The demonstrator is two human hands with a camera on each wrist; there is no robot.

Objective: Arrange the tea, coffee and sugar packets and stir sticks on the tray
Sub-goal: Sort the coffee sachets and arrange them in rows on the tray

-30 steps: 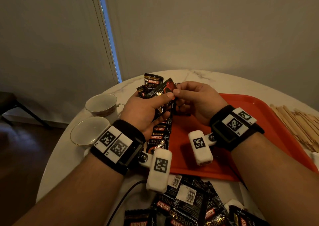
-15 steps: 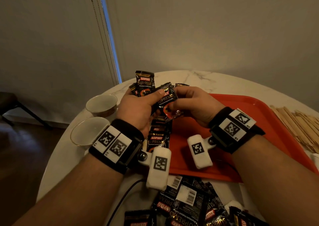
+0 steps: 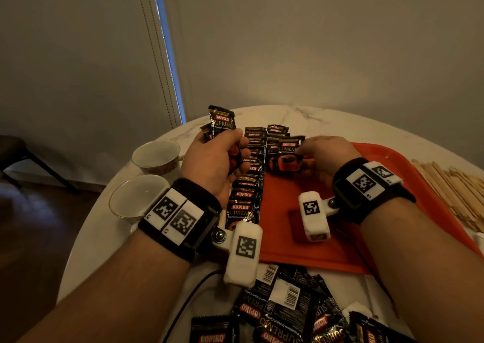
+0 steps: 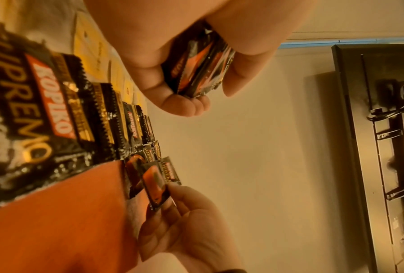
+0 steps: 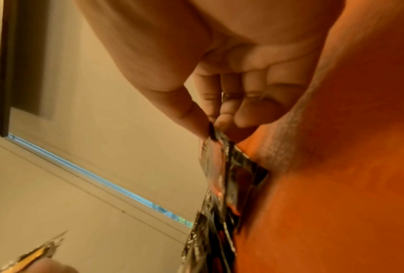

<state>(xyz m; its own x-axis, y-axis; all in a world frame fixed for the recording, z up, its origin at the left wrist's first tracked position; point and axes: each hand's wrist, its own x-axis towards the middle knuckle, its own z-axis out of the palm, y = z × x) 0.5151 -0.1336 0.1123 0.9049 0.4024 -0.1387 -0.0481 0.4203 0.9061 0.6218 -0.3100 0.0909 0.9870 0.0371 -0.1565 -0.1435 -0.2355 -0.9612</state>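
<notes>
Marble counter [image 3: 327,118] carries the orange tray [image 3: 314,238], where the right hand [image 3: 324,156] pinches one coffee packet [image 3: 288,151] low to extend the row, while the left hand [image 3: 212,164] grips spare packets [image 3: 221,121] ready.

Stir sticks [image 3: 455,190] cut off by frame edge; right-wrist view blurred

The head view looks forward and down over both forearms at the tabletop [image 3: 340,122]. Each wrist view looks close along its hand, tilted sideways. All three share the orange tray [image 3: 301,248] and packet row [image 3: 246,193].
</notes>
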